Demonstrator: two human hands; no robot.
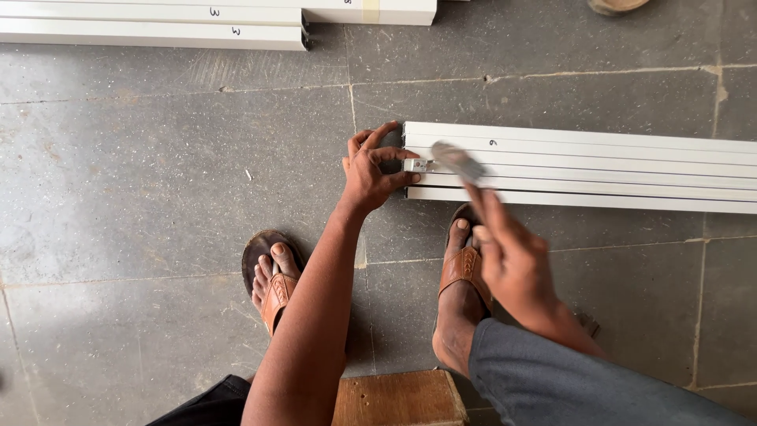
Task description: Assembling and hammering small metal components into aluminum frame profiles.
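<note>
A small metal bracket (415, 165) sits at the near end of the white aluminium channel (583, 167), which lies flat on the grey stone floor (158, 181). The left hand (371, 172) pinches that bracket between thumb and fingers, pressed right against the channel's end. The right hand (511, 256) grips the handle of a hammer (457, 162), whose blurred head hangs just above the channel beside the bracket. Brown sandals (276, 288) frame the scene, one foot tucked against the channel's edge. A wooden block (398, 398) is at the bottom, more white channels (158, 24) well apart at the top.
</note>
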